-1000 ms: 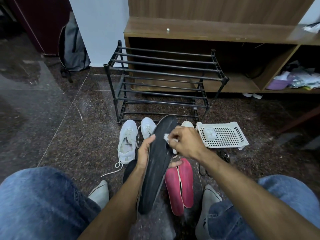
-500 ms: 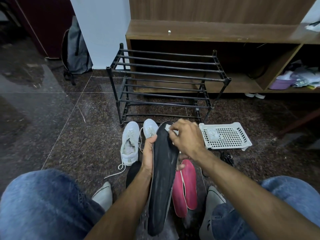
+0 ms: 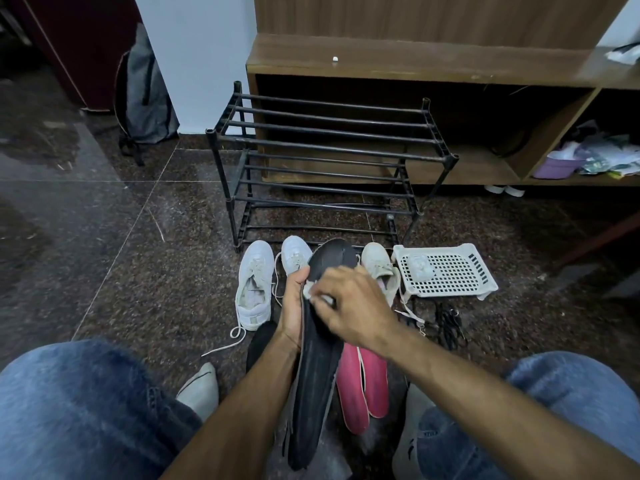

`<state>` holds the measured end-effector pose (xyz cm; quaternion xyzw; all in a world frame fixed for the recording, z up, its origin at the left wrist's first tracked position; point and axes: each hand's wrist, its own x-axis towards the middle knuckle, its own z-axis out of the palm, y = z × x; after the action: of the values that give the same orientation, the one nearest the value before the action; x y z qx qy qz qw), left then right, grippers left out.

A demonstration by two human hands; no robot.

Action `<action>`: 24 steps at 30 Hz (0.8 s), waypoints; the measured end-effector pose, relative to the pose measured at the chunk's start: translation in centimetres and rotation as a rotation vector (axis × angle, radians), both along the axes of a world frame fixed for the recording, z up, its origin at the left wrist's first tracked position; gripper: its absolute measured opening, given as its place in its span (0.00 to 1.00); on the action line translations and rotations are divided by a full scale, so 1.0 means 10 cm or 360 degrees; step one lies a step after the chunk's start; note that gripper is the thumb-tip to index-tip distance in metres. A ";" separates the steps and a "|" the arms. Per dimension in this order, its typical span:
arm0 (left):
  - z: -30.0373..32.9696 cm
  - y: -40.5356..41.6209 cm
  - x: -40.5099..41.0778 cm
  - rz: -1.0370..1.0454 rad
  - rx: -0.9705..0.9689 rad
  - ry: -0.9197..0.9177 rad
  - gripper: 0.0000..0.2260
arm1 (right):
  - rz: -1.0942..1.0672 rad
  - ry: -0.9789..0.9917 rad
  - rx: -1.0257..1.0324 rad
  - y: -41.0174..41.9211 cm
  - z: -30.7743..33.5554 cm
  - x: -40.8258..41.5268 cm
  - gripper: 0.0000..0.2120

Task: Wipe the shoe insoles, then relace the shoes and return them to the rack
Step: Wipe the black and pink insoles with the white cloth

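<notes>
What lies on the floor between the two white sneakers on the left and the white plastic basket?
In the head view, the raised black insole's tip and a worn white shoe lie between the sneakers and basket.

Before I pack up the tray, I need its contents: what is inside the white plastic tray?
A small pale packet lies in the white tray near its left end. The rest shows bare perforated floor; nothing covers it.
</notes>
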<state>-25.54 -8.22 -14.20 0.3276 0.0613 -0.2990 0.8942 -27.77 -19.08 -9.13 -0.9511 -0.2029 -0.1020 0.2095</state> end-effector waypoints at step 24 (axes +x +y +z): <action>-0.02 -0.02 0.14 0.0059 -0.0022 0.0024 0.28 | -0.0263 0.0114 -0.0346 -0.10 -0.09 0.05 0.10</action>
<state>-24.17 -8.38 -14.40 0.3180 0.0721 -0.2853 0.9013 -27.24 -20.13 -9.99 -0.9847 -0.1260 -0.0624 0.1033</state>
